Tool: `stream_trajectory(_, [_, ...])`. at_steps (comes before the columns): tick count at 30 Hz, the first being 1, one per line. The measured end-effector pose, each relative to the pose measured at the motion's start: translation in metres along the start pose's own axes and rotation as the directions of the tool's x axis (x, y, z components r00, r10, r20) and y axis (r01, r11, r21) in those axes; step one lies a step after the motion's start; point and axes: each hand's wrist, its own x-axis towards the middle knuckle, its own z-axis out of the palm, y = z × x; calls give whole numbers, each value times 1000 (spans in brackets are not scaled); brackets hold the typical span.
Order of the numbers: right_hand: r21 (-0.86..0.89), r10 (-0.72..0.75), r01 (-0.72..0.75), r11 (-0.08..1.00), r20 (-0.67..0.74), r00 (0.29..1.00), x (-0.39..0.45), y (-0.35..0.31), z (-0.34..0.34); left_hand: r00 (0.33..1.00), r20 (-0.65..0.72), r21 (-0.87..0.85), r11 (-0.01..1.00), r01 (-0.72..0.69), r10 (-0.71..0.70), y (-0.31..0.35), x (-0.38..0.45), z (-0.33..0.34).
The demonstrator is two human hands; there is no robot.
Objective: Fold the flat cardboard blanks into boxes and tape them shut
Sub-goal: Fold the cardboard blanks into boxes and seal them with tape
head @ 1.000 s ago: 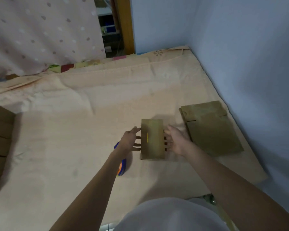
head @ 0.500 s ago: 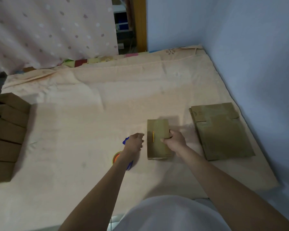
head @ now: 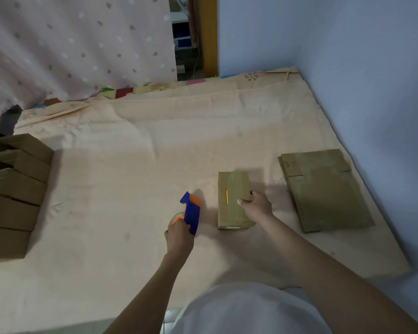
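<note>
A folded brown cardboard box (head: 232,189) lies on the peach sheet in the middle, with a short yellow mark on its top. My right hand (head: 257,207) grips its right edge, thumb on top. My left hand (head: 179,236) holds a blue and orange tape dispenser (head: 191,212) just left of the box, raised off the sheet. A stack of flat cardboard blanks (head: 323,189) lies to the right of the box.
Several finished brown boxes (head: 15,189) stand in a row at the left edge. The peach-covered mattress (head: 130,165) meets a blue wall (head: 372,92) on the right. A dotted pink curtain (head: 70,44) hangs at the back left.
My left hand left the box's side, dropped to the tape dispenser and lifted it. My right hand closed on the box's right edge. The view shifted left.
</note>
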Motion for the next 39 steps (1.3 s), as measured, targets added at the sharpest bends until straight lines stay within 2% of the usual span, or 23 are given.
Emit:
stream_trajectory(3, [0,-2,2,1000,-8,1000,-1,1,2,999,43,-121,993,8,-3,-5,8,-7])
stream_trajectory(5, [-3,-1,1,1000,-4,1000,-2,0,4,1000,19,-155,988,-12,15,-11,9,-8])
stream_trajectory(7, [-8,-3,3,1000,-5,1000,-3,-1,5,995,-66,-72,994,-79,75,-15,11,-7])
stream_trajectory(8, [-9,-5,4,1000,-7,1000,-3,-1,4,987,-91,43,991,-129,132,-17,15,-5])
stream_trajectory(9, [-12,-5,5,1000,-10,1000,-3,-2,4,978,-87,164,971,-174,190,-15,16,-5])
stream_trajectory(11, [-19,-2,1,1000,-15,1000,-4,-3,3,970,-37,289,932,-220,240,-7,18,-4])
stream_trajectory(15, [-31,23,-24,999,-23,999,-6,-6,1,983,8,287,941,-179,184,4,16,0])
stream_trajectory(22, [-63,49,-52,997,-40,998,-12,-4,-2,973,-64,147,966,-212,223,-8,26,-14])
stream_trajectory(27, [-147,23,-32,989,-66,998,-16,-5,-3,935,-77,117,935,-336,345,-4,27,-62])
stream_trajectory(31, [-171,-18,-4,985,-129,992,-22,-5,-3,893,-53,-32,893,-449,447,5,27,-108])
stream_trajectory(35, [-68,-215,204,977,-320,923,-32,-11,-7,821,-97,-105,814,-571,563,16,23,-148])
stream_trajectory(37, [28,-262,287,957,-330,907,-36,-18,-11,769,-79,-116,761,-639,634,23,21,-162])
stream_trajectory(39, [95,-260,294,951,-265,929,-39,-26,-14,721,-42,-129,712,-690,691,31,18,-171])
